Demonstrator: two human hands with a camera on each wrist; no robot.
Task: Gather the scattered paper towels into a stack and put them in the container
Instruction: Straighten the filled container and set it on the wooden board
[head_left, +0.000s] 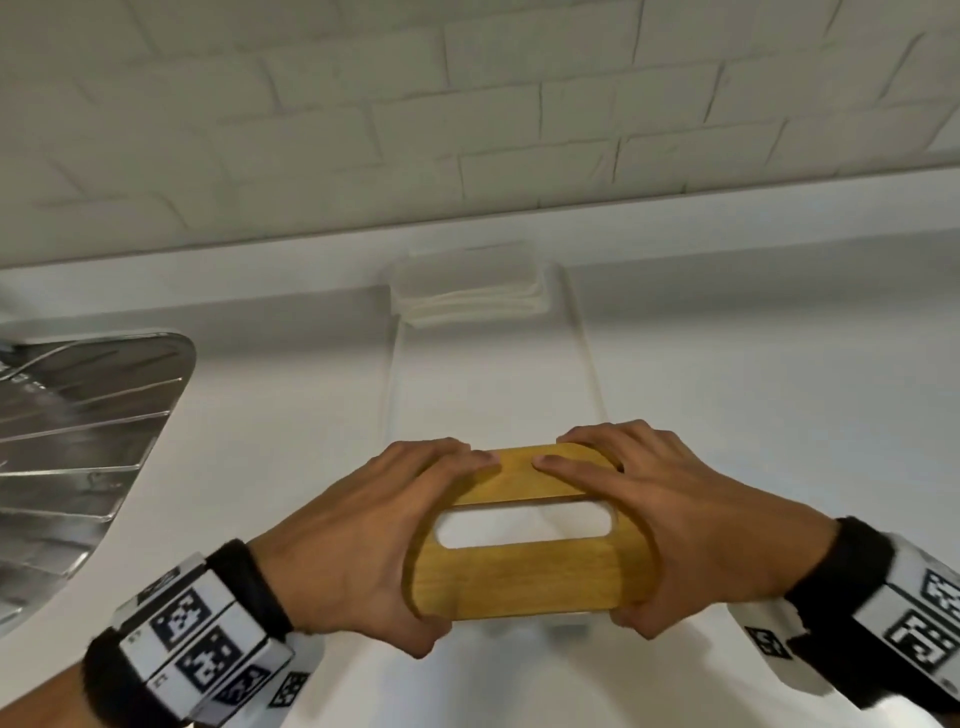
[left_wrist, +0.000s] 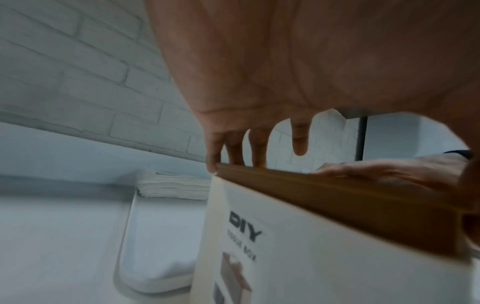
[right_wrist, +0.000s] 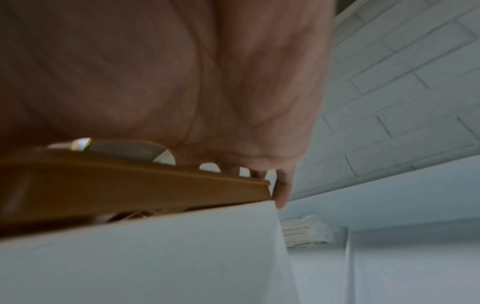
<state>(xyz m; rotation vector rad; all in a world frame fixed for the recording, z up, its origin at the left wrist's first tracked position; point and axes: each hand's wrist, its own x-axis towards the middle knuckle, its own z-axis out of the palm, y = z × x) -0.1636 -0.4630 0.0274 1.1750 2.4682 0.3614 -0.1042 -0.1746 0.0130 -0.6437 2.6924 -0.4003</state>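
A white container (left_wrist: 311, 257) with a "DIY" label stands on the counter close in front of me, topped by a wooden lid (head_left: 519, 577) with an oval slot. White paper (head_left: 519, 527) shows through the slot. My left hand (head_left: 384, 535) grips the lid's left end and my right hand (head_left: 670, 530) its right end, fingers over the far edge, thumbs at the near edge. In the right wrist view a thin gap shows between lid (right_wrist: 130, 185) and container wall (right_wrist: 155, 257). A folded stack of paper towels (head_left: 467, 306) lies farther back by the wall.
The towel stack (left_wrist: 174, 187) rests at the far end of a long white tray (head_left: 493, 395). A ribbed metal drainboard (head_left: 88, 431) lies at the left. A white brick wall (head_left: 467, 104) closes off the back of the white counter (head_left: 779, 389).
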